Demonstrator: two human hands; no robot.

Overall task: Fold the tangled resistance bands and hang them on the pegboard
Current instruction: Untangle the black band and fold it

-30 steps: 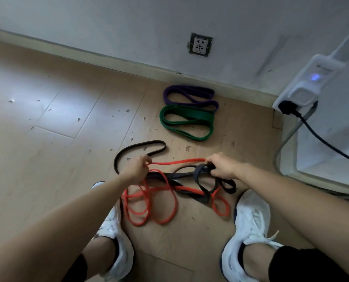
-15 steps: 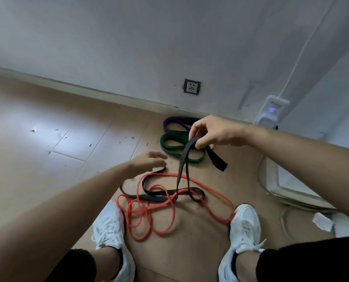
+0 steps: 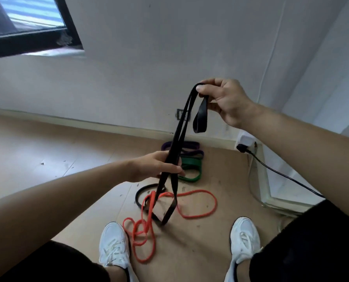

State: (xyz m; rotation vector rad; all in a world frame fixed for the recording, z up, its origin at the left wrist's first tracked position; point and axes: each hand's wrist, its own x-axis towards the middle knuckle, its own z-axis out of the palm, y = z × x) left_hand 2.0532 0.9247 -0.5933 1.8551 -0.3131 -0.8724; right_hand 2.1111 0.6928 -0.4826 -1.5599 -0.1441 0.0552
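My right hand [image 3: 224, 100] pinches the top of a wide black band [image 3: 179, 135] and holds it high, a short loop dangling below the fingers. The band's two strands hang down to the floor, where its lower end is still caught in the red band [image 3: 200, 204]. My left hand [image 3: 159, 165] holds the two black strands partway down, thumb and fingers closed round them. A thinner black band [image 3: 143, 190] lies under the red one. The folded green band [image 3: 191, 167] and purple band [image 3: 189, 147] lie by the wall. No pegboard is in view.
My two white shoes [image 3: 114, 247] [image 3: 244, 239] stand on the wooden floor on either side of the red band. A plugged power adapter [image 3: 243, 142] with a black cable sits at the right wall. A wall socket [image 3: 182, 115] and a window [image 3: 27, 23] are behind.
My right hand has lifted the wide black band much higher, pulling it up out of the pile. My left hand, free before, has taken hold of the hanging strands. The view has tilted upward.
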